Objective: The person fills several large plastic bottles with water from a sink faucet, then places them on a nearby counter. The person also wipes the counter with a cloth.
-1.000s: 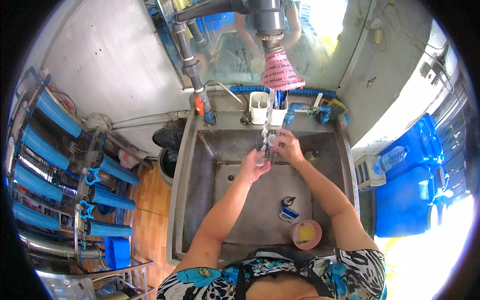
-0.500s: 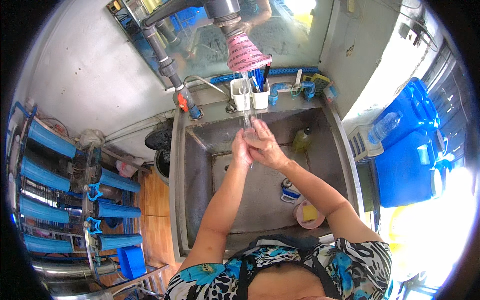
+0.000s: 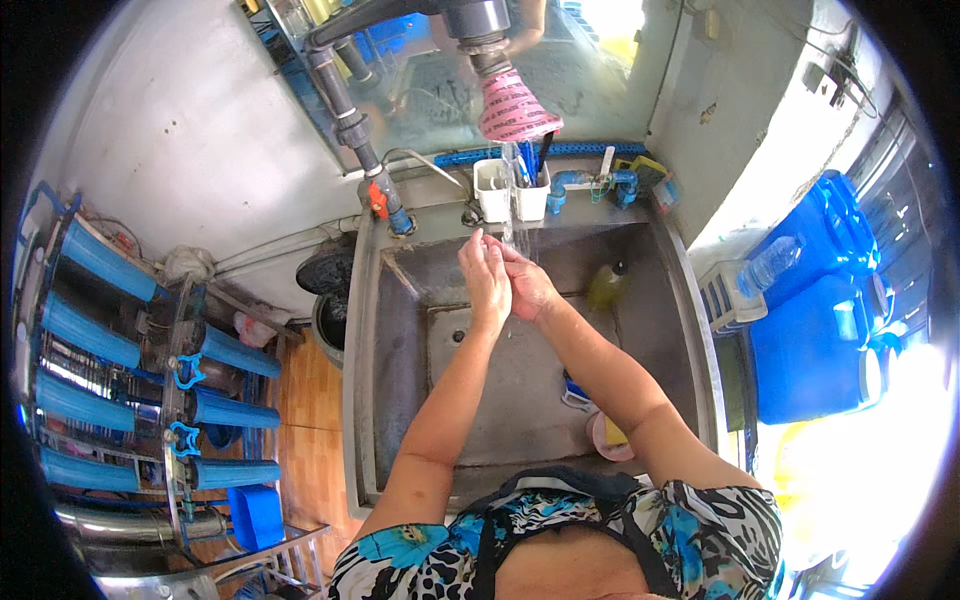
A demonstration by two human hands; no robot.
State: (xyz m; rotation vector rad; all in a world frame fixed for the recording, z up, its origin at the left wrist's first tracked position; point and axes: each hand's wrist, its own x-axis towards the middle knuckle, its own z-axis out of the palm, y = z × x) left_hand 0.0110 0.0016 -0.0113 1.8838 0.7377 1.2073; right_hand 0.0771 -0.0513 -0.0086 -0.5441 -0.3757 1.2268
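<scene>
Water (image 3: 508,215) runs from a spout wrapped in pink printed material (image 3: 515,108) down to my hands over the metal sink (image 3: 480,395). My left hand (image 3: 487,285) has its fingers stretched upward, palm side against the other hand. Pressed to it is my right hand (image 3: 532,290), fingers flat and reaching across, their tips partly hidden behind the left. Both look wet, and no object shows between them.
Two white holders (image 3: 492,190), one with pens, stand on the back ledge. In the sink lie a yellowish bottle (image 3: 606,285), a blue-and-white brush (image 3: 575,392) and a pink bowl (image 3: 606,440). Blue jugs (image 3: 810,345) are at right, blue filter housings (image 3: 95,335) at left.
My hands have turned over against each other, the left now on the near side with its fingers extended. The view has shifted slightly, and my right forearm covers more of the bowl.
</scene>
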